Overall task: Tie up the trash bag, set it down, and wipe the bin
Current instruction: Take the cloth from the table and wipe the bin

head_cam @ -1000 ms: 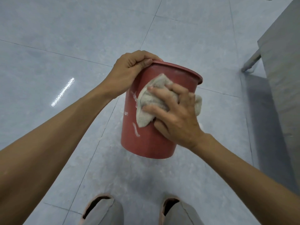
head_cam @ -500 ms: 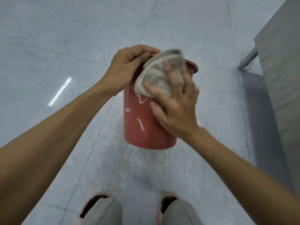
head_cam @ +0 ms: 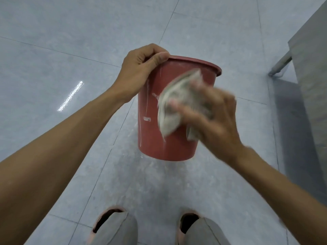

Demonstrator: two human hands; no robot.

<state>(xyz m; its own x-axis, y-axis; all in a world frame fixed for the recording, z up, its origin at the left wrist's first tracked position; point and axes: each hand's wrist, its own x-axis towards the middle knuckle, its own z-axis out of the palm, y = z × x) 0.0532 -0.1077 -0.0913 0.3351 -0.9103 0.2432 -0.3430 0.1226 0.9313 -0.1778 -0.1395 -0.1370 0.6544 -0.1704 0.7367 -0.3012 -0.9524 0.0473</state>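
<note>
A red plastic bin point(head_cam: 155, 138) hangs above the floor, tilted with its mouth away from me. My left hand point(head_cam: 139, 69) grips its near rim at the top left. My right hand point(head_cam: 212, 119), blurred by motion, presses a crumpled grey-white cloth point(head_cam: 177, 105) against the bin's outer side. White streaks and smears mark the bin's wall to the left of the cloth. The inside of the bin is hidden. No trash bag is in view.
Grey floor tiles point(head_cam: 70, 50) spread all around. A grey cabinet or furniture side point(head_cam: 313, 85) with a metal leg point(head_cam: 279, 65) stands at the right edge. My two feet in slippers point(head_cam: 113, 225) are at the bottom.
My right hand has swept the cloth down from the bin's rim to the middle of its outer wall. My left hand keeps its hold on the rim.
</note>
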